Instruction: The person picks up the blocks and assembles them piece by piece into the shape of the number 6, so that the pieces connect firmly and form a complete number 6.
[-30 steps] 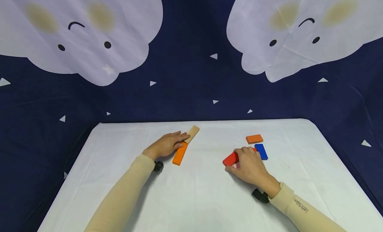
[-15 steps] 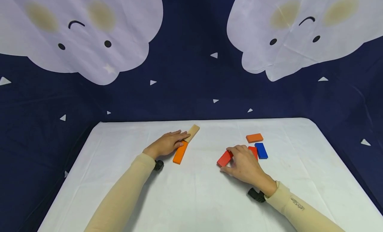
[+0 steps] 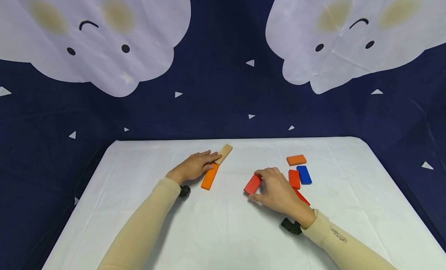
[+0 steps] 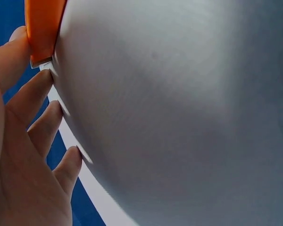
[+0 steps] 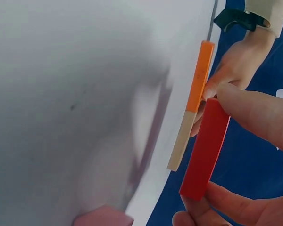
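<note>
My right hand (image 3: 277, 190) pinches a red wooden block (image 3: 253, 184) between thumb and fingers. The right wrist view has this block (image 5: 205, 150) held at its two ends, and its shadow lies on the table. On the left, my left hand (image 3: 193, 167) lies with fingers extended over a beige block (image 3: 225, 150), the thumb on an orange block (image 3: 210, 177). These two blocks meet end to end in a slanting line. In the left wrist view the thumb touches the orange block (image 4: 45, 28).
Right of my right hand lie a red block (image 3: 294, 179), a second red block (image 3: 302, 197) partly hidden by the hand, a blue block (image 3: 304, 174) and a shorter-looking orange block (image 3: 296, 160). The white table (image 3: 223, 231) ends at a dark blue cloth (image 3: 223, 107).
My right hand has moved left with the red block, away from the other red blocks, which now show more. The left hand has stayed in place.
</note>
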Demonstrator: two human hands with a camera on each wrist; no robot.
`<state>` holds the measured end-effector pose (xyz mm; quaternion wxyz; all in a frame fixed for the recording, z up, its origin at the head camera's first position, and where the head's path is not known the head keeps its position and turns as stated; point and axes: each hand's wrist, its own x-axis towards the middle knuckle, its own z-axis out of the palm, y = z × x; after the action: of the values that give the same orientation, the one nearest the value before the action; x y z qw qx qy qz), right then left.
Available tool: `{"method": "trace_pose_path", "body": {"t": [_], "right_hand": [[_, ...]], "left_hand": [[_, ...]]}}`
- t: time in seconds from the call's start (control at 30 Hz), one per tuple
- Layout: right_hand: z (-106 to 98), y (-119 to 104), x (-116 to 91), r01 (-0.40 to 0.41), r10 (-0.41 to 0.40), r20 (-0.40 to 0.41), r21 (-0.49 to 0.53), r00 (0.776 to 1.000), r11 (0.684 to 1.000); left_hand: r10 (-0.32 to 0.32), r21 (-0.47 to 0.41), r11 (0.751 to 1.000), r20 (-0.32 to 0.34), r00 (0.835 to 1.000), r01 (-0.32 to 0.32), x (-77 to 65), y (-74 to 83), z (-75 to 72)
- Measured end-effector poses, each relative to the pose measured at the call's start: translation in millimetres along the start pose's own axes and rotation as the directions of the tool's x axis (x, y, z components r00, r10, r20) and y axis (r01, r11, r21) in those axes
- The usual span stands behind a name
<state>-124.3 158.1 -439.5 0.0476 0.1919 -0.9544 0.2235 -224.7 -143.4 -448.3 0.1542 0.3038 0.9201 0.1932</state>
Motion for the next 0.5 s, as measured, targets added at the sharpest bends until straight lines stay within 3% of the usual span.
{"method": "trace_pose_path", "body": {"t": [0.5], "right_hand": [[8, -16, 5, 0.038, -0.041, 0.035, 0.081, 0.999, 0.996]], "left_hand": [[-0.004, -0.008, 1.000, -0.008, 1.000, 0.004, -0.3, 0.4, 0.3]]}}
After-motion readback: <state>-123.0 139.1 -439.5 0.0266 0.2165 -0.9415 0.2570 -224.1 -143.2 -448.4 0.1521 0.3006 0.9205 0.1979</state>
